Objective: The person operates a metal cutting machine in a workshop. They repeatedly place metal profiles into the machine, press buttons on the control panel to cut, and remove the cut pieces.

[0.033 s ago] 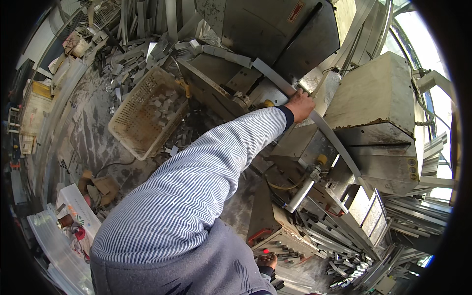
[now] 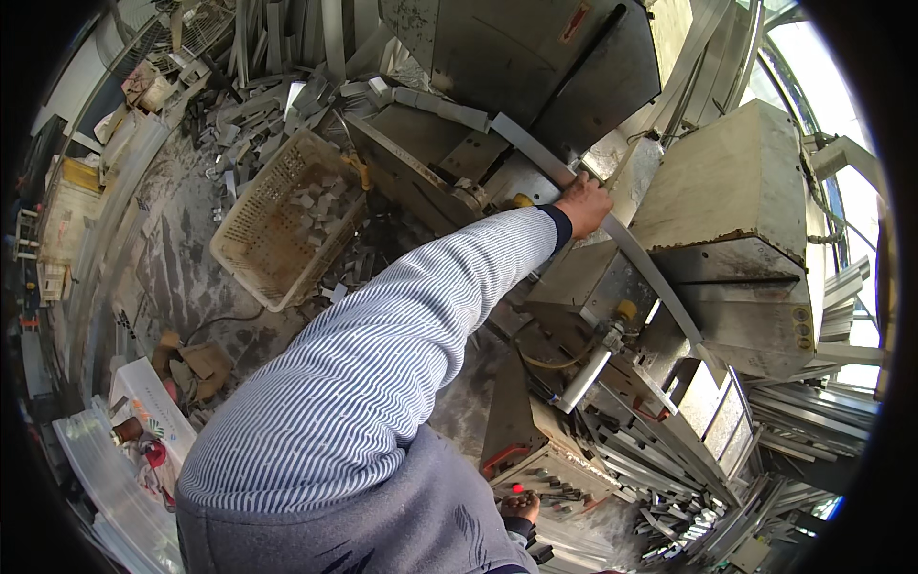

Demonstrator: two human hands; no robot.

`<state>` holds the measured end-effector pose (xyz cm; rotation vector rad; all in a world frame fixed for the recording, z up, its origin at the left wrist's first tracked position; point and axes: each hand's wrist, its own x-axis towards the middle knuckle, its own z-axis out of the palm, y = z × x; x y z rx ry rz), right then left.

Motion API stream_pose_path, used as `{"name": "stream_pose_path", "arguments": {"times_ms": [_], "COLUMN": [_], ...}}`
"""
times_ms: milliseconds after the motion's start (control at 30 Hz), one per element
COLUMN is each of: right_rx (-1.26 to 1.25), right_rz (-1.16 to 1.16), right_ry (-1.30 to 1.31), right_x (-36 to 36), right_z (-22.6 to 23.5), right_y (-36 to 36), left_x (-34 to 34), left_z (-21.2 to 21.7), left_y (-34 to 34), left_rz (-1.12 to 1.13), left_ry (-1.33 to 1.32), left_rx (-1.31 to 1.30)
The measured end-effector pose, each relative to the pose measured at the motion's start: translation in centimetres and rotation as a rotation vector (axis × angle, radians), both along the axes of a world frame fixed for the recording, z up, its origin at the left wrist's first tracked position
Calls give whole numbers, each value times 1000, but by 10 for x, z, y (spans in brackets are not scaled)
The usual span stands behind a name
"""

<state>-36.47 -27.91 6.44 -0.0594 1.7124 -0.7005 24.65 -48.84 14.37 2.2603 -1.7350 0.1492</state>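
My left hand (image 2: 584,207) is closed around a long, pale metal bar (image 2: 650,275). The bar slants from the upper middle down to the right, lying across the bed of a cutting machine (image 2: 593,273). My left arm, in a striped sleeve, reaches over from the lower left. Low in the picture, my right hand (image 2: 519,508) is at a control panel (image 2: 559,475) with dark buttons, right below a red button (image 2: 518,489). Its fingers look bent, but they are too small to make out clearly.
A beige plastic crate (image 2: 251,258) holds small metal offcuts; more offcuts (image 2: 258,124) are heaped behind it. Metal housings (image 2: 722,191) flank the bar on the right and at the top. Stacked metal profiles (image 2: 813,421) lie at the right. A white box (image 2: 153,407) is at the lower left.
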Motion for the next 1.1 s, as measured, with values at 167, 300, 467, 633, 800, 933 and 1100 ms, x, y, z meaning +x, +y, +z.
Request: {"name": "stream_pose_path", "arguments": {"times_ms": [167, 300, 467, 633, 800, 933, 1100], "right_rx": [-29, -76, -4, -35, -98, -144, -220], "right_rz": [43, 62, -199, -288, -299, -300, -304], "right_ry": [51, 36, -158, -286, -195, -139, -154], "right_x": [-1, -2, -7, -4, 2, -12, -52], "right_z": [5, 4, -6, -2, 7, 10, 2], "right_y": [1, 1, -6, -2, 7, 10, 15], "left_x": [2, 4, -2, -2, -6, -26, -66], "left_z": [-6, 3, 10, 11, 17, 13, 4], "left_y": [0, 2, 2, 3, -1, 0, 32], "left_rz": [-18, -24, -15, -17, 17, 163, 250], "left_ry": [-46, -24, -82, -119, -87, -193, -302], "left_rx": [-133, -36, 66, 113, 233, 190, 191]}}
